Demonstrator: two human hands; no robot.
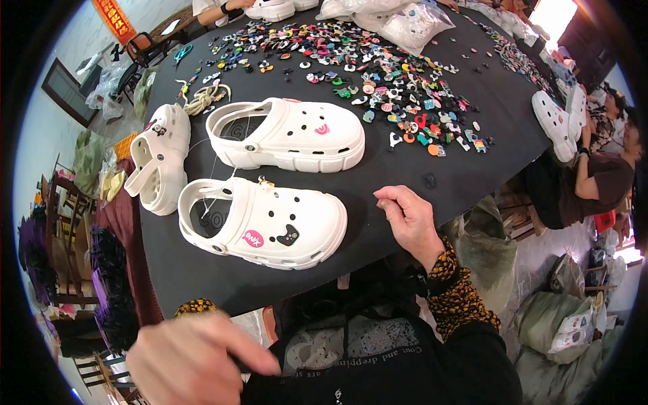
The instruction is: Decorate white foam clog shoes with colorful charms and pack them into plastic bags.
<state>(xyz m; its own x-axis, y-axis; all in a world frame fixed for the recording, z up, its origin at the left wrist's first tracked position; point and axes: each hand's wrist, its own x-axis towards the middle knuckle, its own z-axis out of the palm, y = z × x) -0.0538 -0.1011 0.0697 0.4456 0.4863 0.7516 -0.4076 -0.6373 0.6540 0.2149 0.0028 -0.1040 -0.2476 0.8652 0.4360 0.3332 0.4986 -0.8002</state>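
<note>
Two white clogs lie side by side on the black table. The nearer clog [310, 226] carries a pink oval charm [253, 238], a black game-controller charm [288, 235] and a small figure at its strap. On the farther clog [297, 125] sits a pink charm [322, 129]. A thin clear loop runs between their heel openings. To the right of the nearer clog, my right hand [410, 223] rests by the table edge, fingers closed; whatever they pinch, if anything, is hidden. My left hand [192, 358] is raised at lower left, blurred by motion, apart from the clogs.
Many loose charms [378, 74] are heaped across the back of the black table [472, 169]. Another white clog pair [162, 158] stands at left beside a coil of cord [204, 99]. A plastic bag [412, 27] lies at the back. Co-workers sit behind and right, near more clogs [560, 121].
</note>
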